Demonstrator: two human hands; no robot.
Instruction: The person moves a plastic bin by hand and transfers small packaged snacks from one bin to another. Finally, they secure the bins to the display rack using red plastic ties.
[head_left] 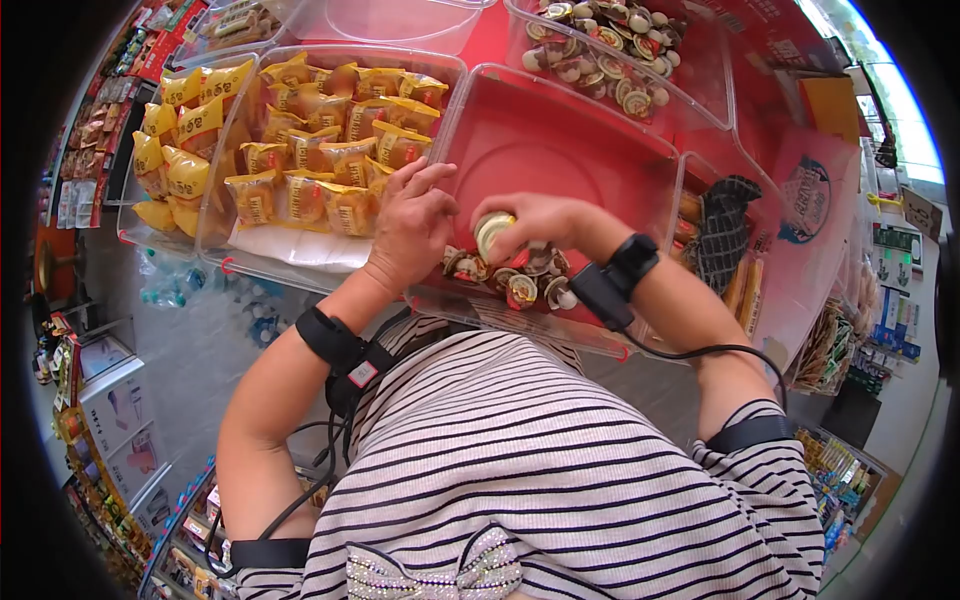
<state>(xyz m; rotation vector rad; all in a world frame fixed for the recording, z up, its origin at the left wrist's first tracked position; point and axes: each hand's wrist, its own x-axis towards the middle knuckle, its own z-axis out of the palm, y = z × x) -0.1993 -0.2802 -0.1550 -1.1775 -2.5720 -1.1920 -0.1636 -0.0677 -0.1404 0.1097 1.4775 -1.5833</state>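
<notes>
Small round packaged items [520,290] lie in a group along the near edge of a clear plastic bin [570,150]. My right hand [545,225] is over that bin, its fingers closed on one round item with a pale gold lid [493,236]. Over the bin's left wall is my left hand [415,222], fingers bent and partly spread, with nothing visible in it. Just left of it, yellow packaged snacks [350,160] fill another clear bin [232,262], with a white sheet at its front.
A bin at the back right holds more round items [610,60]. On the right are a dark netted bundle [725,235] and a pink box [800,200]. More yellow packets [185,175] stand at far left. Store shelves [95,150] surround the bins.
</notes>
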